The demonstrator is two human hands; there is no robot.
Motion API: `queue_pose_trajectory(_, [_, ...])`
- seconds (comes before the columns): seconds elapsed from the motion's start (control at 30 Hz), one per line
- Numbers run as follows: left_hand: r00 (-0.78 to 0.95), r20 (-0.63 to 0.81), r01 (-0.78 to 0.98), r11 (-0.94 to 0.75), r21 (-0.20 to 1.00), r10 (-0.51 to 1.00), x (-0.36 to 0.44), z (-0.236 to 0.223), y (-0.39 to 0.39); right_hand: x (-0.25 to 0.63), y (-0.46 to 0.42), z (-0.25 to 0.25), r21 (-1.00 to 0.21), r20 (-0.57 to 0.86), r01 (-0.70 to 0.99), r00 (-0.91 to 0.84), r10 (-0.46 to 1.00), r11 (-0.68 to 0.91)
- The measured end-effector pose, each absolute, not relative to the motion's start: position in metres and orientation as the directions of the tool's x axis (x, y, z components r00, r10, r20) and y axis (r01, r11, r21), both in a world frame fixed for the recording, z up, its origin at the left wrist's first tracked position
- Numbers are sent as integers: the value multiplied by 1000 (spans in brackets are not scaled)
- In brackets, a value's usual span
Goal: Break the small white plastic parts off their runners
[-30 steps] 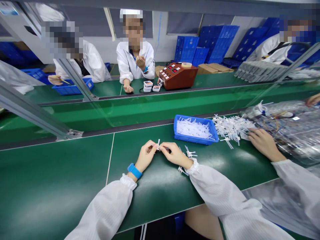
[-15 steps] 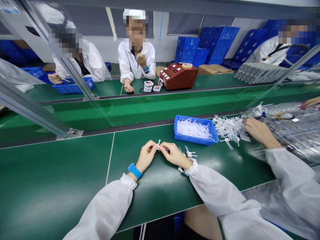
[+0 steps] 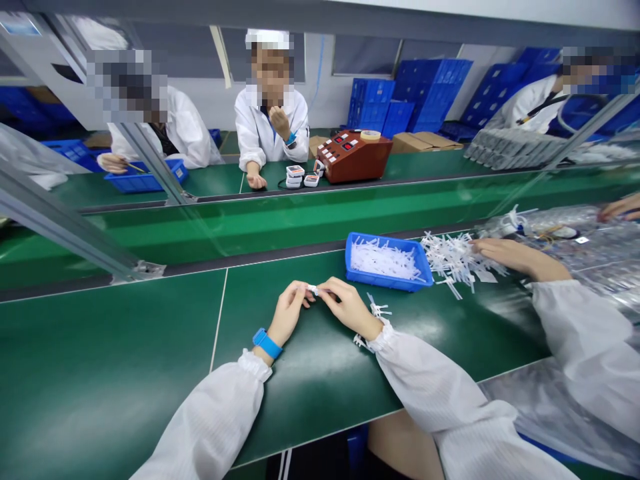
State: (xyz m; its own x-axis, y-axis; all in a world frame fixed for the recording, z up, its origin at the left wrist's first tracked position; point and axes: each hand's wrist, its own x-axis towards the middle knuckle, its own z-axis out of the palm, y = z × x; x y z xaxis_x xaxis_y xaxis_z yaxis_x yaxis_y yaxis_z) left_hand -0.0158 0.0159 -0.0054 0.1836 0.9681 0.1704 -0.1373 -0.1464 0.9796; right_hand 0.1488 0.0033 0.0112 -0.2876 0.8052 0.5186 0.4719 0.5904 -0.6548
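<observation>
A blue tray [image 3: 389, 284] and white heap [image 3: 447, 255] line the far table edge [image 3: 280, 263]; left hand [image 3: 288, 311] and right hand [image 3: 351, 308] pinch a white piece [image 3: 313, 289].

With the fingertips of my left hand [image 3: 287, 312] and right hand [image 3: 349, 309] I pinch a small white piece [image 3: 313, 289] over the green bench [image 3: 125, 373], toward its far edge, where a blue tray [image 3: 383, 281] of white strips [image 3: 385, 259] sits beside a loose white pile [image 3: 449, 257] near a co-worker's hand [image 3: 527, 258].

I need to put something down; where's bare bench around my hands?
Widest: green bench left of the white line and your left sleeve. Smaller: between that and your right sleeve. Crowded: rightward, with blue tray, white-strip pile and a co-worker's hand.
</observation>
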Motion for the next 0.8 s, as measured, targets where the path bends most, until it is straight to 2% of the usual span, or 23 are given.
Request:
queue_pose_trajectory(0.23, [179,158,-117,-139,983,971,-16,0,14,152,5,10,-592,569,510,-283,772,624])
queue_pose_trajectory(0.5, [100,163,-145,-147,978,982,-18,-2,14,151,4,10,-592,567,520,-274,777,616])
queue_pose_trajectory(0.67, [53,192,-156,-182,971,980,-20,-5,16,151,1,16,-568,538,516,-358,764,641])
queue_pose_trajectory(0.8, [50,210,-153,-200,968,976,-22,-5,15,152,3,16,-509,570,536,-376,730,674])
